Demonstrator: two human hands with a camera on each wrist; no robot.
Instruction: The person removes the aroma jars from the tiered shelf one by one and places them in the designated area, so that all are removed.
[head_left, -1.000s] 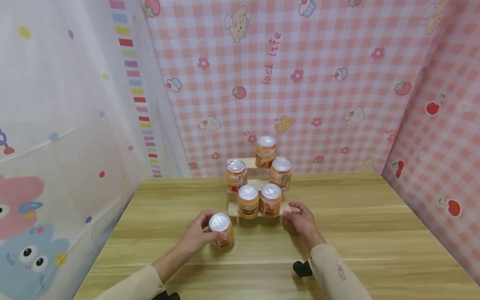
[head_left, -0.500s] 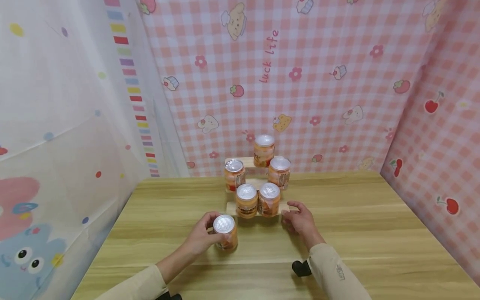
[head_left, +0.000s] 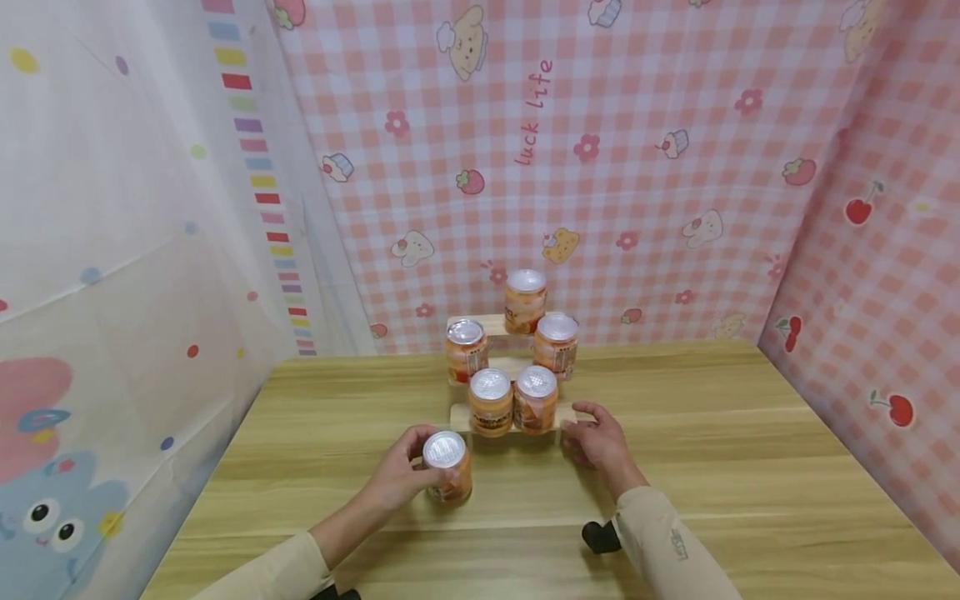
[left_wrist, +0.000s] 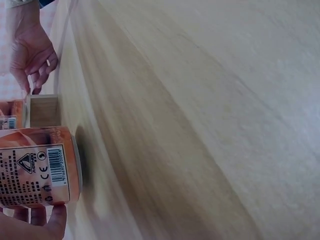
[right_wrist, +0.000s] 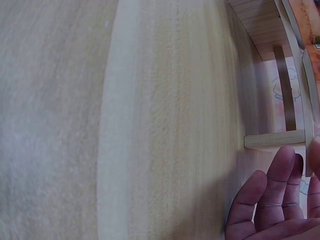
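My left hand (head_left: 401,475) grips an orange-labelled can (head_left: 455,483) with a silver lid, fingers and thumb around its sides. The can is upright, in front of the left end of a three-step wooden rack (head_left: 459,418). In the left wrist view its label (left_wrist: 32,170) shows a barcode, and its base is close over the table with a shadow beside it. My right hand (head_left: 602,442) pinches the right end of the rack's lowest step. In the right wrist view several fingers (right_wrist: 272,195) lie below that step, near a rack leg (right_wrist: 275,138).
Matching cans stand on the rack: two on the lowest step (head_left: 491,408) (head_left: 536,407), one at each end of the middle step (head_left: 467,354) (head_left: 556,350), one on top (head_left: 525,308). A pink checked cloth (head_left: 637,192) hangs behind the wood-grain table (head_left: 712,467).
My left hand has brought the can slightly right, closer to the rack's left end. The right hand stays at the rack. The head view has shifted a little.
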